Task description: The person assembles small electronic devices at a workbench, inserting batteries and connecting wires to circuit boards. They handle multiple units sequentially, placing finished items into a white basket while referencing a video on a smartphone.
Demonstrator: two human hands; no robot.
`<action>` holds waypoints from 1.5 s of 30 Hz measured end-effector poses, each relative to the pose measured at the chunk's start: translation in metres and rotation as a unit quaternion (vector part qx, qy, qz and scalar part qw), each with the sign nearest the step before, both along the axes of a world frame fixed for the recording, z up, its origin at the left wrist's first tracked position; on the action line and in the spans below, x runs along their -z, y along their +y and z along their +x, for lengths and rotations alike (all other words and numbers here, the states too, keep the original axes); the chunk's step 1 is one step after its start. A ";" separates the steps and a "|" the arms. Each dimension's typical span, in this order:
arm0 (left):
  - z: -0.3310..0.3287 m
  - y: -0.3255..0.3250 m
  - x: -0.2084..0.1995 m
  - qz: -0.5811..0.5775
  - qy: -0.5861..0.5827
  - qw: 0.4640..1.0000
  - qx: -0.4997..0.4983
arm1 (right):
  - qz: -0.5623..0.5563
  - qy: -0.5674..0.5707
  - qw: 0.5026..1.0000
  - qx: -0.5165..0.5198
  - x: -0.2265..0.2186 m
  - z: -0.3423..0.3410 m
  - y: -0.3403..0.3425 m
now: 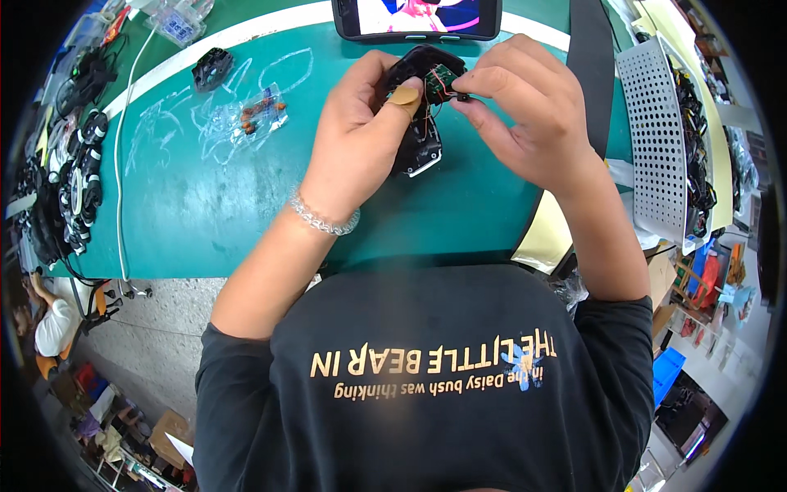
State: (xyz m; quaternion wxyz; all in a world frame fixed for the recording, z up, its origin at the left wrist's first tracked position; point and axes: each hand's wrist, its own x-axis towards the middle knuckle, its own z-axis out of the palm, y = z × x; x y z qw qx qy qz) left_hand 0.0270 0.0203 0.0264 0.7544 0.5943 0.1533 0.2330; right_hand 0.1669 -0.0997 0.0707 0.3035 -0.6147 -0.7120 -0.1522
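My left hand (357, 135) is closed around an opened black plastic housing (420, 152), its thumb pressing on the inside. A tan cover (402, 96) sits on that thumb. Inside the housing, near its right edge, shows a small green circuit board (441, 79) with thin red and dark wires. My right hand (529, 111) pinches a small black part (461, 97) between thumb and forefinger, beside the board where the wires run. The lower half of the housing hangs below my left thumb, with a whitish rim at its end. My fingers hide the rest.
A phone (418, 37) with a lit screen stands beyond my hands. On the green mat (246, 197) lie a clear bag of small orange-brown parts (261, 115) and a black shell piece (212, 69). Black cable bundles (86, 172) are left; a perforated white basket (652, 135) stands right.
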 end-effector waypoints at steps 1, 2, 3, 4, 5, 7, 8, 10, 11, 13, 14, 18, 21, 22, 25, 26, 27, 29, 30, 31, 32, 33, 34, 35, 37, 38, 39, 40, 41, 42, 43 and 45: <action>-0.001 0.001 -0.001 0.022 0.006 1.000 0.010 | 0.000 0.002 1.000 -0.002 0.000 0.000 -0.001; -0.002 0.002 -0.002 0.044 0.011 0.999 0.019 | 0.003 0.014 1.000 -0.004 -0.001 -0.002 -0.002; -0.002 0.003 -0.004 0.080 0.016 0.997 0.013 | 0.006 0.026 1.000 -0.004 -0.001 -0.004 -0.004; -0.002 0.003 -0.007 0.115 0.020 0.993 0.006 | 0.009 0.037 0.999 -0.004 -0.002 -0.005 -0.005; -0.002 0.003 -0.011 0.150 0.025 0.988 0.000 | 0.014 0.049 0.999 -0.009 -0.003 -0.005 -0.005; -0.001 0.007 -0.019 0.229 0.045 0.972 0.001 | 0.021 0.076 0.997 -0.019 -0.003 -0.002 -0.006; -0.001 0.008 -0.023 0.267 0.055 0.962 0.002 | 0.012 0.088 0.996 -0.016 -0.004 -0.003 -0.008; 0.000 0.009 -0.029 0.312 0.052 0.949 0.003 | -0.005 0.112 0.994 -0.015 -0.008 -0.005 -0.010; 0.000 0.009 -0.032 0.334 0.051 0.941 0.004 | -0.002 0.105 0.994 -0.010 -0.012 -0.008 -0.009; 0.000 0.011 -0.044 0.367 0.107 0.923 0.045 | 0.006 0.089 0.996 0.002 -0.018 -0.014 -0.006; 0.000 0.011 -0.048 0.382 0.135 0.912 0.064 | 0.001 0.077 0.997 0.000 -0.019 -0.013 -0.005; -0.004 0.017 -0.044 0.336 0.136 0.929 0.080 | -0.011 0.021 1.000 0.009 -0.013 -0.007 0.001; -0.004 0.016 -0.034 0.272 0.180 0.938 0.119 | -0.101 -0.043 0.993 0.037 -0.019 -0.012 -0.004; -0.002 0.014 -0.033 0.235 0.209 0.938 0.148 | -0.125 -0.047 0.990 0.041 -0.019 -0.014 -0.006; 0.003 0.015 -0.025 0.285 0.215 0.913 0.197 | -0.212 -0.064 0.975 0.036 -0.026 -0.027 0.000; 0.007 0.012 -0.014 0.370 0.182 0.893 0.178 | -0.211 -0.058 0.975 0.025 -0.025 -0.027 -0.002; 0.007 0.009 -0.022 0.316 0.201 0.906 0.198 | -0.208 -0.049 0.976 0.035 -0.018 -0.025 -0.005; 0.010 0.006 -0.001 0.384 0.188 0.892 0.145 | -0.255 0.003 0.967 0.018 -0.024 -0.030 0.001; 0.010 0.008 0.005 0.354 0.186 0.905 0.144 | -0.262 0.013 0.965 0.024 -0.029 -0.035 0.004; 0.012 0.008 0.008 0.349 0.196 0.904 0.147 | -0.262 0.022 0.964 0.023 -0.028 -0.033 0.003; 0.014 0.009 0.012 0.350 0.199 0.905 0.139 | -0.264 0.033 0.964 0.023 -0.027 -0.030 0.003; 0.012 0.010 0.017 0.349 0.208 0.905 0.128 | -0.267 0.047 0.962 0.018 -0.025 -0.030 0.005; 0.015 0.010 0.020 0.340 0.211 0.908 0.126 | -0.273 0.069 0.959 0.034 -0.023 -0.028 0.003; 0.017 0.011 0.023 0.330 0.214 0.911 0.123 | -0.271 0.064 0.960 0.031 -0.021 -0.029 0.003; 0.021 0.011 0.023 0.323 0.206 0.917 0.109 | -0.263 0.050 0.963 0.027 -0.022 -0.026 0.002; 0.021 0.011 0.023 0.323 0.197 0.920 0.098 | -0.247 0.050 0.967 0.022 -0.018 -0.025 0.001; 0.022 0.009 0.024 0.322 0.187 0.924 0.091 | -0.225 0.043 0.973 0.003 -0.016 -0.026 0.003; 0.024 0.009 0.024 0.321 0.196 0.922 0.095 | -0.202 0.036 0.979 -0.016 -0.016 -0.027 0.006; 0.023 0.012 0.024 0.326 0.193 0.921 0.088 | -0.180 0.030 0.983 -0.037 -0.015 -0.028 0.011; 0.023 0.010 0.025 0.329 0.188 0.921 0.089 | -0.173 0.038 0.983 -0.049 -0.012 -0.027 0.012; 0.023 0.009 0.025 0.331 0.184 0.921 0.090 | -0.171 0.059 0.983 -0.040 -0.009 -0.025 0.012; 0.020 0.008 0.024 0.338 0.166 0.923 0.083 | -0.167 0.106 0.980 -0.025 -0.002 -0.021 0.010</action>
